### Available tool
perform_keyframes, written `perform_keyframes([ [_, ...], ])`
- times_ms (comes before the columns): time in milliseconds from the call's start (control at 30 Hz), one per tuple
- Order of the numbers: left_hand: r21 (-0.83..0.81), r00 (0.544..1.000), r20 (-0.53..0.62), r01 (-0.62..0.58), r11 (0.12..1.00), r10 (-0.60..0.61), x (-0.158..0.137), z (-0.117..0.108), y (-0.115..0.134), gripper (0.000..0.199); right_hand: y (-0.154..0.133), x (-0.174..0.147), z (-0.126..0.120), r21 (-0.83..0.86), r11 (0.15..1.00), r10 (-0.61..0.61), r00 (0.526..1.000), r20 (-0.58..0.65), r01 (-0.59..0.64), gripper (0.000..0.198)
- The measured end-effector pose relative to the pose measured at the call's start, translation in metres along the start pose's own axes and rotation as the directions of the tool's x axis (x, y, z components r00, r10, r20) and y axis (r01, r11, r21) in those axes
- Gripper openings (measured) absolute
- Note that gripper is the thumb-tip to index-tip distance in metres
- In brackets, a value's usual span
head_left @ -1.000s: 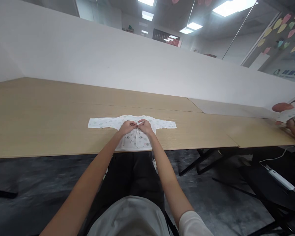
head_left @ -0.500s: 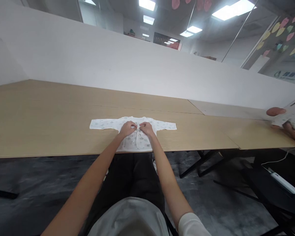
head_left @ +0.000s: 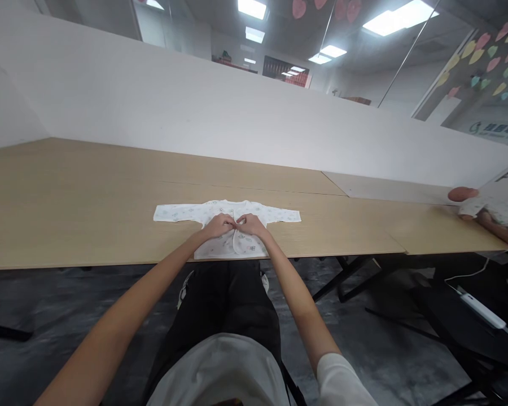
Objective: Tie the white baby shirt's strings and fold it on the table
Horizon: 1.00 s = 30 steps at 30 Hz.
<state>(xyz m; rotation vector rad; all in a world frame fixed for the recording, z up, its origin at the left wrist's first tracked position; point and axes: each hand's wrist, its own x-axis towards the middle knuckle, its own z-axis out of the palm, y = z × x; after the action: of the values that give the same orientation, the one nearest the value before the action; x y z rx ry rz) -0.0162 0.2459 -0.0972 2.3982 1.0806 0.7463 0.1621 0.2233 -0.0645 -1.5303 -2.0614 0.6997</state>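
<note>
A small white baby shirt (head_left: pixel 245 246) with a scattered print lies flat on the table, its sleeves stretched out to both sides and its lower hem near the front edge. My left hand (head_left: pixel 220 225) is closed in a pinch on the front opening, left of the middle. From the other side my right hand (head_left: pixel 249 224) pinches the same opening, and the fingertips of both hands meet. The fabric bunches slightly under them. Whatever fastening lies between the fingers is hidden.
The wooden table (head_left: pixel 88 197) runs along a low white wall (head_left: pixel 186 113) with glass above. At the far right sits a doll (head_left: pixel 486 208) in a white printed top. A white power strip (head_left: pixel 485 311) lies on a black chair below.
My hands have come closer together and a little lower on the shirt front, so that the fingertips now touch. The lower part of the shirt has spread slightly wider.
</note>
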Motion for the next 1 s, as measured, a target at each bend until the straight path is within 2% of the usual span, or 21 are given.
perform_keyframes([
  [100,0.006,0.999,0.043,-0.006,1.0,0.006,-0.004,0.001,0.009,0.028,-0.002,-0.009,-0.003,-0.008,0.999,0.031,0.998,0.063,-0.031,0.036],
  [233,-0.015,0.997,0.064,0.043,0.999,-0.042,-0.011,-0.001,0.017,0.028,-0.001,-0.013,-0.008,0.124,0.989,0.065,0.987,0.147,-0.084,0.046],
  [400,-0.134,0.991,0.078,0.122,0.984,-0.112,-0.011,-0.005,0.019,0.028,0.002,-0.014,-0.008,0.303,0.944,0.087,0.984,0.153,-0.131,0.044],
  [567,-0.292,0.979,0.086,0.201,0.935,-0.184,-0.01,-0.006,0.019,0.033,0.003,-0.013,-0.004,0.402,0.908,0.077,0.99,0.117,-0.118,0.04],
  [700,-0.3,0.964,0.036,0.261,0.918,-0.263,-0.012,-0.007,0.021,0.041,0.003,-0.015,-0.004,0.469,0.875,0.062,0.988,0.143,-0.123,0.042],
  [833,-0.305,0.962,0.025,0.268,0.914,-0.274,-0.014,-0.007,0.026,0.044,0.003,-0.016,-0.003,0.466,0.879,0.04,0.99,0.134,-0.099,0.041],
  [1000,-0.253,0.952,0.024,0.301,0.92,-0.304,-0.015,-0.003,0.027,0.039,0.005,-0.014,0.003,0.321,0.947,0.013,0.999,0.05,-0.028,0.033],
])
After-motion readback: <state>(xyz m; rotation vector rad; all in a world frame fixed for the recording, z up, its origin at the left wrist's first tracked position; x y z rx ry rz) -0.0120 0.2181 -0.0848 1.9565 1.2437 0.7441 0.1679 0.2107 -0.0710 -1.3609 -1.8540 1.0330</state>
